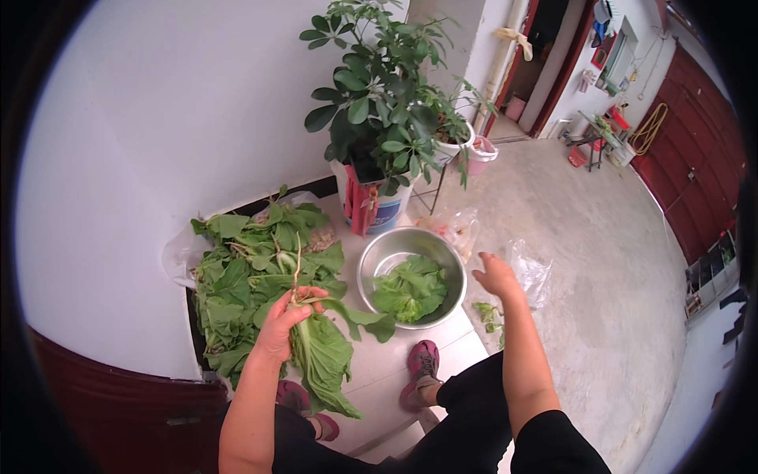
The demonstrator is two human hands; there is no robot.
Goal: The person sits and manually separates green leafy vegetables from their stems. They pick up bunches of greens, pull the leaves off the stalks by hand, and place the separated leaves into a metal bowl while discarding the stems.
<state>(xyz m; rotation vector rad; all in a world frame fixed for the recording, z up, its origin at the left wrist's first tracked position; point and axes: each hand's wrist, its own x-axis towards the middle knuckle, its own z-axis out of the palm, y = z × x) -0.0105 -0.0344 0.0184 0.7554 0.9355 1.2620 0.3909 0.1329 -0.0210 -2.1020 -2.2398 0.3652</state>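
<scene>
My left hand [290, 320] holds a leafy green plant [323, 349] by its base, the thin root pointing up and the leaves hanging down. A big heap of leafy greens [237, 290] lies just beyond and left of this hand. To its right, a round metal basin [457, 290] stands on the tiled ledge with several green leaves [411, 287] inside. My right hand [496, 275] is held out right of the basin, fingers apart and nothing in them. Beneath it on the floor are small leaf scraps [488, 317].
A potted plant [379, 106] in a white bucket [394, 207] stands against the wall behind the basin. Clear plastic bags [530, 272] lie on the concrete floor. The tiled ledge ends in a step edge near my shoes [422, 364]. Further off stands a small table [595, 133].
</scene>
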